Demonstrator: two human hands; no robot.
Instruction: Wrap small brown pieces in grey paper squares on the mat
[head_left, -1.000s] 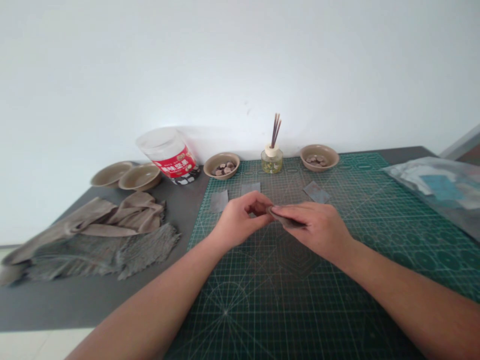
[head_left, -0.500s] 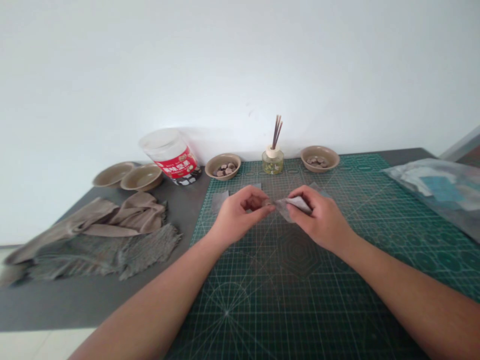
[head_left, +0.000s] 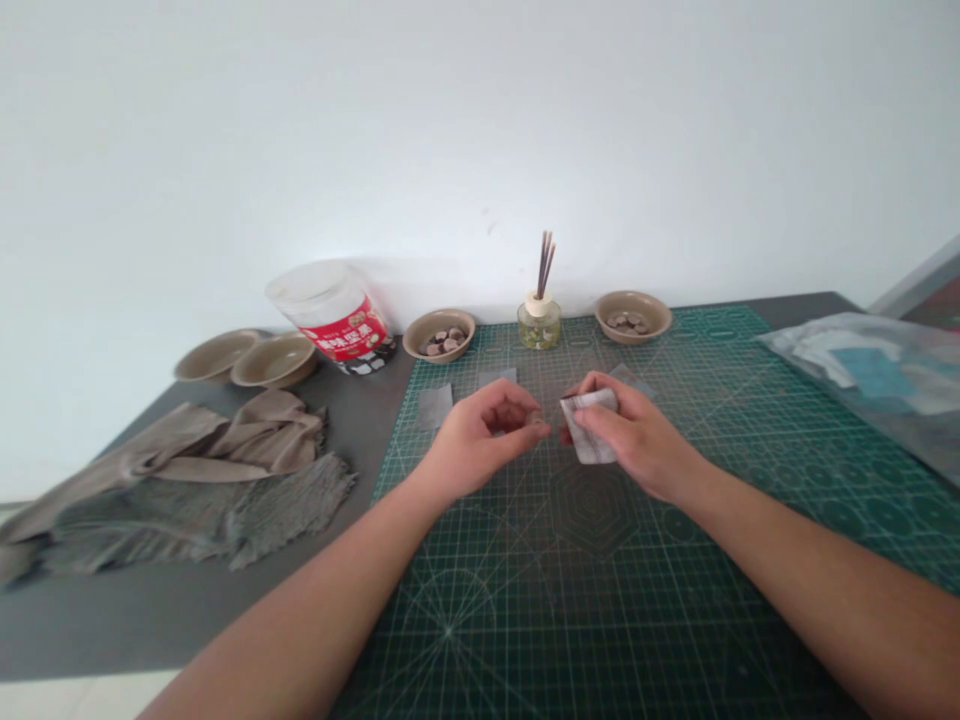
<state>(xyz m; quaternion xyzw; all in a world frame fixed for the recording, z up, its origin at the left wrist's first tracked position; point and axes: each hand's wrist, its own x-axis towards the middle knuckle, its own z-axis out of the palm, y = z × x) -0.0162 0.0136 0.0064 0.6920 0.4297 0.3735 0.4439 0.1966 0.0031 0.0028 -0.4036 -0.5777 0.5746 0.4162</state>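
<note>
My right hand grips a small pale grey pouch above the green cutting mat, its thumb lying across the front. To the left of it, my left hand pinches something small and brownish at the fingertips, too small to make out. A gap separates the two hands. Two grey pouches lie on the mat behind my left hand, one at the left and another farther back. A third, partly hidden pouch lies behind my right hand.
Two bowls with brown round pieces flank a reed diffuser by the wall. A red-labelled tub, two more bowls and a crumpled cloth are at left. A plastic bag lies at right.
The pouch in my right hand has turned its flat face toward the camera and come away from my left fingertips. The hands are slightly farther apart.
</note>
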